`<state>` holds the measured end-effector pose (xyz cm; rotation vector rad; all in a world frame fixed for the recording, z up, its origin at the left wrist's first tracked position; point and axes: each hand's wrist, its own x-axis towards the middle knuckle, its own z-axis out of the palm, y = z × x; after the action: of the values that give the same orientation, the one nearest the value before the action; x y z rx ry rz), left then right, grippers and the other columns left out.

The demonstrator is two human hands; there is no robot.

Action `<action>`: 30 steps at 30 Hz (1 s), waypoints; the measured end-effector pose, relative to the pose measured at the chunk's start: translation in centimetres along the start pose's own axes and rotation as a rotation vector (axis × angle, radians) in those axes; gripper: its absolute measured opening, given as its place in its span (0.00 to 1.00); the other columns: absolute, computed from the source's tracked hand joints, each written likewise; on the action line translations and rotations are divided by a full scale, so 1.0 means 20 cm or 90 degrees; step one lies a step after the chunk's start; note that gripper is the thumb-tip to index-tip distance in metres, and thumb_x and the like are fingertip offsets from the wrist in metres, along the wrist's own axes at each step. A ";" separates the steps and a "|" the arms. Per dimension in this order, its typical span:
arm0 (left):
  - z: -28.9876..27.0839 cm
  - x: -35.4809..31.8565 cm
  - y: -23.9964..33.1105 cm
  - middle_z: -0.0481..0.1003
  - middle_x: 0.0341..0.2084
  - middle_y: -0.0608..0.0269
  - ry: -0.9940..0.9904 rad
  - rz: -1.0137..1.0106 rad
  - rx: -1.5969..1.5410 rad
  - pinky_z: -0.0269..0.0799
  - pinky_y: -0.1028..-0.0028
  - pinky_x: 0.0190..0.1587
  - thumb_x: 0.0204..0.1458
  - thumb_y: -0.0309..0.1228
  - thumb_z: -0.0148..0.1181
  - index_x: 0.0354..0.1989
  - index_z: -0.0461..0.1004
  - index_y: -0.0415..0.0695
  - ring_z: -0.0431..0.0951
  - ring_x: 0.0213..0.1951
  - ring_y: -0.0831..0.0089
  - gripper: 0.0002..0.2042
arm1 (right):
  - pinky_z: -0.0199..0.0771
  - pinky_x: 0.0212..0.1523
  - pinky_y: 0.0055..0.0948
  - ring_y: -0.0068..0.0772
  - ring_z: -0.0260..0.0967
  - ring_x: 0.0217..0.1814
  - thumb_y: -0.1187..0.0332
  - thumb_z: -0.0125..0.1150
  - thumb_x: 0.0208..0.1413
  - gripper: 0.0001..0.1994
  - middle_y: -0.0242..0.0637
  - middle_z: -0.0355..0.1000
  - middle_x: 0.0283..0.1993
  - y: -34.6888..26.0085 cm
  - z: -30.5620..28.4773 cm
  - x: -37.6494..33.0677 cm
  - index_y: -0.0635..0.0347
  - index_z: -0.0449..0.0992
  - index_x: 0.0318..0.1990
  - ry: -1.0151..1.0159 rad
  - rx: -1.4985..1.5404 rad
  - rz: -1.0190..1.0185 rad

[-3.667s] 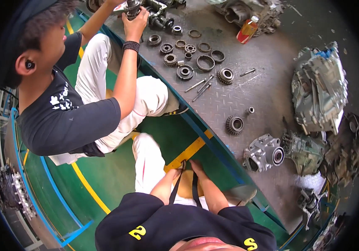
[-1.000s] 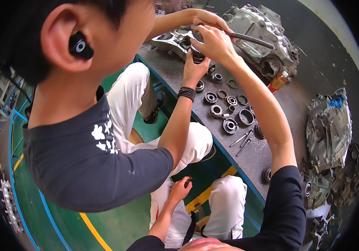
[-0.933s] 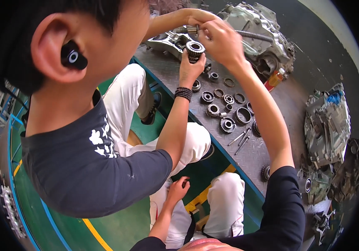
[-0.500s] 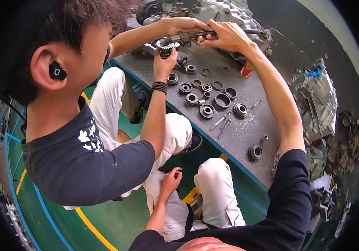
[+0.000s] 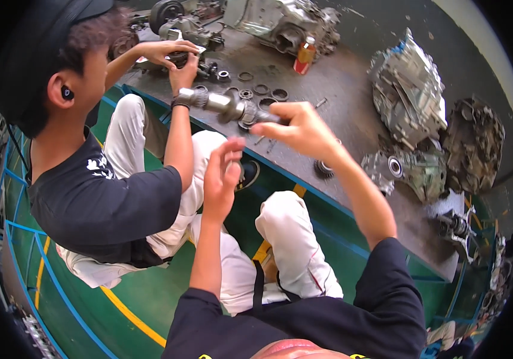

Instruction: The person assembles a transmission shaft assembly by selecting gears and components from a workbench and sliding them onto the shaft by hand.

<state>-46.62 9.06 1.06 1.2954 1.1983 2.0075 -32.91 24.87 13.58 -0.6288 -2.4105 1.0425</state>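
Observation:
A splined metal gear shaft (image 5: 223, 106) is held out over the near edge of the workbench, its far end pointing left. My right hand (image 5: 301, 128) is closed round its right end. Below the shaft, my left hand (image 5: 222, 179) is raised with its fingers apart, slightly blurred, touching nothing. Behind the shaft, ring gears and collars (image 5: 280, 94) lie on the bench, several partly hidden by the shaft and my right hand. At the left, a co-worker's two hands (image 5: 183, 72) are at a dark toothed gear (image 5: 177, 58).
The co-worker (image 5: 119, 203) sits close on my left. Gearbox housings (image 5: 409, 90) stand at the right and far side of the metal bench (image 5: 352, 78). A bottle with orange-red contents (image 5: 305, 57) stands near the back housing. A blue rail (image 5: 304, 182) runs along the bench edge.
My right hand has brought the shaft nearer and lower, away from the co-worker's gear. My left hand has risen from my lap. The co-worker's other hand has moved from the shaft to the gear.

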 end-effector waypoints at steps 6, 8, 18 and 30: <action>0.25 0.21 0.18 0.75 0.51 0.48 0.083 0.127 -0.132 0.66 0.62 0.64 0.69 0.48 0.52 0.56 0.63 0.40 0.75 0.56 0.61 0.23 | 0.70 0.30 0.31 0.20 0.66 0.28 0.58 0.69 0.55 0.18 0.39 0.73 0.24 -0.02 0.21 -0.13 0.70 0.80 0.37 0.014 0.141 -0.156; 0.23 0.23 0.23 0.76 0.40 0.51 0.091 0.178 -0.103 0.71 0.62 0.58 0.68 0.52 0.53 0.49 0.62 0.41 0.77 0.47 0.62 0.23 | 0.73 0.35 0.31 0.20 0.69 0.32 0.58 0.68 0.56 0.19 0.44 0.75 0.27 -0.01 0.29 -0.10 0.69 0.81 0.43 0.006 0.240 -0.176; 0.25 0.32 0.27 0.72 0.36 0.58 -0.023 -0.061 -0.159 0.73 0.69 0.46 0.67 0.39 0.52 0.52 0.68 0.39 0.74 0.38 0.70 0.16 | 0.71 0.50 0.25 0.15 0.64 0.45 0.59 0.63 0.66 0.18 0.30 0.77 0.39 0.16 0.54 -0.09 0.71 0.79 0.46 0.106 0.582 -0.096; 0.25 0.47 0.11 0.77 0.52 0.51 0.031 -0.078 -0.228 0.75 0.69 0.52 0.68 0.34 0.48 0.65 0.63 0.40 0.79 0.52 0.66 0.20 | 0.47 0.16 0.20 0.14 0.52 0.15 0.39 0.49 0.69 0.28 0.21 0.58 0.18 0.19 0.30 -0.03 0.55 0.73 0.29 0.027 0.586 0.100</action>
<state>-46.14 17.08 8.31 0.9794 0.8626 2.0564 -34.92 23.50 6.82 -0.4803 -1.5749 1.9639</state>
